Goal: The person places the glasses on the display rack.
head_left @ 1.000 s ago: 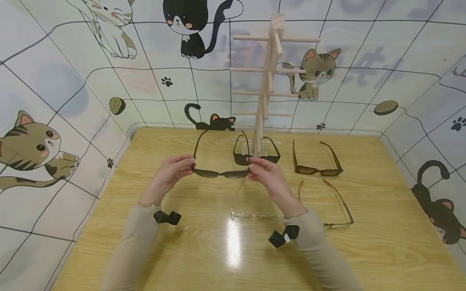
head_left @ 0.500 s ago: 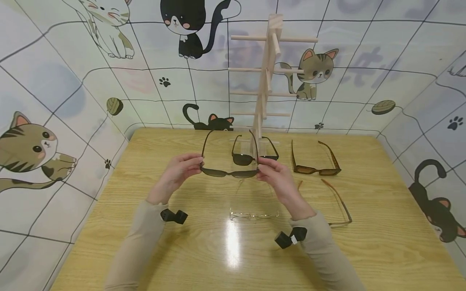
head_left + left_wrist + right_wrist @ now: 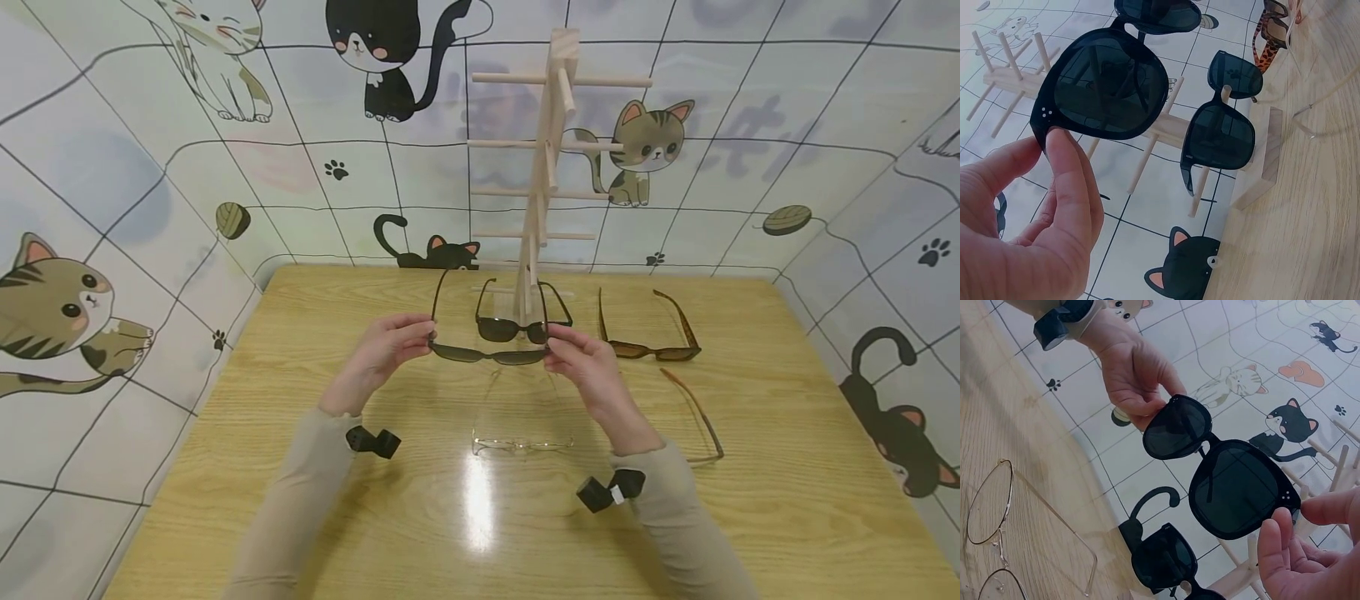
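Observation:
Both hands hold one pair of black sunglasses [image 3: 516, 357] above the table, temples spread and pointing toward the rack. The left hand [image 3: 381, 360] pinches the left hinge corner; the right hand [image 3: 596, 379] pinches the right one. In the left wrist view the thumb and fingers of the left hand [image 3: 1041, 206] grip the frame corner beside a dark lens [image 3: 1110, 84]. The right wrist view shows the right hand [image 3: 1313, 540] gripping the opposite corner. Just beyond, a second black pair [image 3: 498, 329] is at the foot of the wooden rack [image 3: 542, 183], partly behind the held pair.
On the table [image 3: 420, 517], thin metal-rimmed glasses [image 3: 522, 446] lie nearer the front. Brown tortoiseshell sunglasses [image 3: 677, 354] lie at the right, with brown-templed glasses [image 3: 701, 410] in front of them, partly hidden by the right arm. Cat-patterned walls stand behind and at the sides.
Both hands have moved right with the held sunglasses, which now overlap the right part of the pair by the rack. More of the brown-templed glasses is hidden by the right arm.

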`<state>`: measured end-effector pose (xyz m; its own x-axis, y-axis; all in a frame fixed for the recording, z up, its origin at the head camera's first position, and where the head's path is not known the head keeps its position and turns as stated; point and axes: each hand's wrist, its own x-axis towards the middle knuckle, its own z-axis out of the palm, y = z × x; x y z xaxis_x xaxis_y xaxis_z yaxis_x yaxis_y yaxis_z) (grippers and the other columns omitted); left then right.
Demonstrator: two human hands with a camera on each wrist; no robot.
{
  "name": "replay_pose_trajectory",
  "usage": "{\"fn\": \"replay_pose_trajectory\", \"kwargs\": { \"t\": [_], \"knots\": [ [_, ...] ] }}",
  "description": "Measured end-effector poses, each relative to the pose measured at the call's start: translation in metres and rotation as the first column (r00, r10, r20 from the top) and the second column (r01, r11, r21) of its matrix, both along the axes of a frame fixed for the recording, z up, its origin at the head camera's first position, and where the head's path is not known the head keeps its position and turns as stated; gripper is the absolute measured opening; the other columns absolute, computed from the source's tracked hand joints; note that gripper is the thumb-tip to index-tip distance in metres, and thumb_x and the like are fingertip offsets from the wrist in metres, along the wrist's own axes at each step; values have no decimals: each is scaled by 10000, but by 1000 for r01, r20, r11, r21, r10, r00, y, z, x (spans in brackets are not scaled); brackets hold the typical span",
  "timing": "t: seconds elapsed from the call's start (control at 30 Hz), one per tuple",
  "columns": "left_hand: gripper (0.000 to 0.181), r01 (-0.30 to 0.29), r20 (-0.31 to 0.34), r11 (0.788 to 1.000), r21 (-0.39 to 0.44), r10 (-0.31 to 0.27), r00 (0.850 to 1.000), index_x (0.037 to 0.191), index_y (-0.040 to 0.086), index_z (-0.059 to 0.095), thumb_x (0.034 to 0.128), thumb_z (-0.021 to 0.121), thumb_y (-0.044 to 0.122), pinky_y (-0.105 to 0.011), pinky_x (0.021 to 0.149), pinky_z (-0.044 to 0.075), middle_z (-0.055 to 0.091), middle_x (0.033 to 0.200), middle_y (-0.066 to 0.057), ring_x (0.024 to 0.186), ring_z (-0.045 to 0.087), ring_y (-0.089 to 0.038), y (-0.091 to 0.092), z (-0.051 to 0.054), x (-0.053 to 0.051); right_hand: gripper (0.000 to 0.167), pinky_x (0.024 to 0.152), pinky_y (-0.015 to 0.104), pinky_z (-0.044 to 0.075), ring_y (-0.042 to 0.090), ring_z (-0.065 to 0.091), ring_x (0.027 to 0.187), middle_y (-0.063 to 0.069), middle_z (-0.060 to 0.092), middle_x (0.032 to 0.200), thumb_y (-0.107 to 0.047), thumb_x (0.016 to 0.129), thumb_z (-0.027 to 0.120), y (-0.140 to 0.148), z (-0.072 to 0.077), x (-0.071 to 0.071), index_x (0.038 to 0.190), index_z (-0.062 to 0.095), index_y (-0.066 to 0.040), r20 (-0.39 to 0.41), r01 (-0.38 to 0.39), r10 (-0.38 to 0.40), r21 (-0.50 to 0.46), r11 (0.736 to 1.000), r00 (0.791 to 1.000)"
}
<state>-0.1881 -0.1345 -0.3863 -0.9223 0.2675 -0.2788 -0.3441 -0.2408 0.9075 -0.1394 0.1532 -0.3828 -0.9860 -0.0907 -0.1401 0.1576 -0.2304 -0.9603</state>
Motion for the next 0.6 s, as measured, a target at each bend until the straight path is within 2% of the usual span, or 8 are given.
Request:
{"fn": "replay_pose_trajectory", "kwargs": {
  "t": [0.13,0.3,0.6],
  "knots": [
    [180,11,-5,1000,0,-11,1000,1077,-32,559,909,594,22,-219,683,554,667,849,-36,714,629,-125,5,2,-1,428,713,218,542,85,616,680,-17,630,792,-8,939,534,4,1,1,1306,402,169,-8,9,-9,7,1000,1000],
    [286,6,-6,1000,-16,-6,1000,1161,-99,518,912,591,21,-219,690,554,665,850,-36,718,631,-122,11,3,-2,437,728,218,542,85,615,685,-16,619,796,-25,943,535,10,1,2,1311,399,167,-21,14,-13,22,1000,1000],
    [381,22,2,1000,-20,-22,1000,1237,-127,479,912,595,35,-219,717,550,645,925,-71,747,624,-120,24,4,-9,396,717,195,531,87,608,693,-28,617,814,-39,949,533,20,2,-1,1289,434,138,-14,49,-49,29,998,999]
  ]
}}
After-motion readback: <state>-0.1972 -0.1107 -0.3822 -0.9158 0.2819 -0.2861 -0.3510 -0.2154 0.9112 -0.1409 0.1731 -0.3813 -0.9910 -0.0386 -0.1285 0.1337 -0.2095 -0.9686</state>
